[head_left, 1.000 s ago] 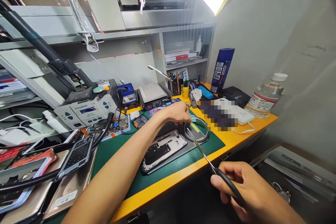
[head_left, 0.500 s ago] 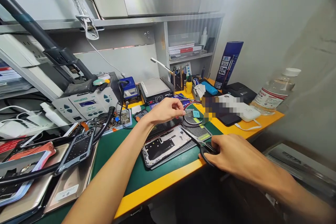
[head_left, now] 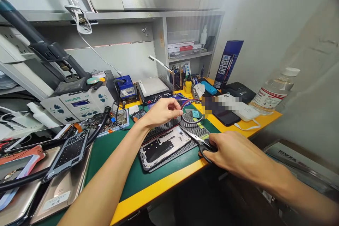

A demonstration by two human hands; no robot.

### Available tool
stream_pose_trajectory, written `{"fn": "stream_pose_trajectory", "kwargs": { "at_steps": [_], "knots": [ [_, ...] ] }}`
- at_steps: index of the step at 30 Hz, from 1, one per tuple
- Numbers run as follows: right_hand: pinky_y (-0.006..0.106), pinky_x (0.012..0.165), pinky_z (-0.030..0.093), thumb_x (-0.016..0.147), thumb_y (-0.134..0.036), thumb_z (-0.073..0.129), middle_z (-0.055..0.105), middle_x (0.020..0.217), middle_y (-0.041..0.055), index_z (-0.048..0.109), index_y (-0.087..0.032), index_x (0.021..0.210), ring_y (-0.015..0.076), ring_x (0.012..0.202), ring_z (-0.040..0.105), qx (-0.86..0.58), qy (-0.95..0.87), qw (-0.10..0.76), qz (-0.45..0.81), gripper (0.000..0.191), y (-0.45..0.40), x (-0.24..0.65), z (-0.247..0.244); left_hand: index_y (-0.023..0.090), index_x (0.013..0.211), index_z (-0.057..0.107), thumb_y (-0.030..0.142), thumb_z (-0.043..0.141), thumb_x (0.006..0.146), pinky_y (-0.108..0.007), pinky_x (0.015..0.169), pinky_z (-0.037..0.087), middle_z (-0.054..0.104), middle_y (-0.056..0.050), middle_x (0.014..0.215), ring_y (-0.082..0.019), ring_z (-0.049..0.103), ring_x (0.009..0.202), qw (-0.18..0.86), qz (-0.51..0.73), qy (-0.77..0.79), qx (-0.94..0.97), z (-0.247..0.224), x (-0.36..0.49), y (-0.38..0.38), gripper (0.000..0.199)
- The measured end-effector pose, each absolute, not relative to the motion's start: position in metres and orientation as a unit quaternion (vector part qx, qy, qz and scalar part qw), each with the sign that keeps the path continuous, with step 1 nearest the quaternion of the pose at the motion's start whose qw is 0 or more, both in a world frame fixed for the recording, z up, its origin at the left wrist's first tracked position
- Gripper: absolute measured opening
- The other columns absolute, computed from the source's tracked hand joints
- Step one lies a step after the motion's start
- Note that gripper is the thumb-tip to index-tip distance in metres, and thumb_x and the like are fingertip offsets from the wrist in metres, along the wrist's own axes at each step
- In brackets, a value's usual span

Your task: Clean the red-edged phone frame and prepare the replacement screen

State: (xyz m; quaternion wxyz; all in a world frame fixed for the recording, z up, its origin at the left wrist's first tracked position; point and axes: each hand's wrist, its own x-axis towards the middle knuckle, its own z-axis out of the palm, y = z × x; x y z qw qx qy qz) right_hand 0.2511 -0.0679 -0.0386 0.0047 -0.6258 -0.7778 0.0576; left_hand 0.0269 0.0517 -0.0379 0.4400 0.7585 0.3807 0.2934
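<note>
My left hand (head_left: 162,111) is closed in a pinch at the left edge of a thin dark-red ring (head_left: 183,105) that looks like a roll of narrow tape. Black-handled scissors (head_left: 195,137) are in my right hand (head_left: 227,148), thumb and fingers through the loops. Their blades point up and left, towards the ring, and look slightly apart. Below both hands lies an opened phone frame (head_left: 161,148), silver with a black inner area, on a grey perforated mat (head_left: 182,151). A small teal piece (head_left: 195,114) shows inside the ring.
Stacked phone parts (head_left: 69,155) fill the left side. A soldering station (head_left: 82,102) and hot plate (head_left: 155,90) stand behind. At right are a black phone (head_left: 227,117), a white power bank (head_left: 247,111) and a large clear bottle (head_left: 275,91). The table's yellow edge (head_left: 156,189) runs in front.
The whole view has shifted slightly, so most things sit a little further left. The scissor blades show a little more openly; the left hand keeps its pinch.
</note>
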Motion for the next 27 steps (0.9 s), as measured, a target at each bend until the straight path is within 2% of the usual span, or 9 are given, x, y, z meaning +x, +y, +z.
{"fn": "stream_pose_trajectory", "kwargs": {
  "at_steps": [6, 20, 27],
  "knots": [
    [0.032, 0.052, 0.021, 0.085, -0.030, 0.061, 0.055, 0.055, 0.0013, 0.041, -0.024, 0.059, 0.0182, 0.052, 0.056, -0.607, -0.794, -0.005, 0.035, 0.033, -0.067, 0.257, -0.041, 0.017, 0.081, 0.066, 0.034, 0.075, 0.080, -0.028, 0.064, 0.042, 0.065, 0.001, 0.073, -0.013, 0.054, 0.066, 0.447, 0.301, 0.380, 0.752, -0.039, 0.024, 0.051, 0.019],
    [0.033, 0.053, 0.022, 0.087, -0.033, 0.067, 0.062, 0.059, 0.0035, 0.055, -0.023, 0.065, 0.0217, 0.057, 0.065, -0.576, -0.817, -0.023, -0.001, 0.028, -0.061, 0.261, -0.041, 0.017, 0.080, 0.065, 0.033, 0.077, 0.080, -0.028, 0.064, 0.042, 0.065, 0.002, 0.073, -0.012, 0.053, 0.064, 0.457, 0.308, 0.383, 0.741, -0.037, 0.023, 0.048, 0.019],
    [0.033, 0.055, 0.020, 0.090, -0.034, 0.066, 0.064, 0.062, 0.0046, 0.051, -0.023, 0.065, 0.0232, 0.059, 0.066, -0.572, -0.819, -0.031, -0.010, 0.030, -0.062, 0.261, -0.041, 0.016, 0.079, 0.065, 0.030, 0.077, 0.080, -0.027, 0.063, 0.042, 0.064, 0.002, 0.072, -0.011, 0.052, 0.063, 0.462, 0.310, 0.384, 0.737, -0.035, 0.025, 0.047, 0.018]
  ]
}}
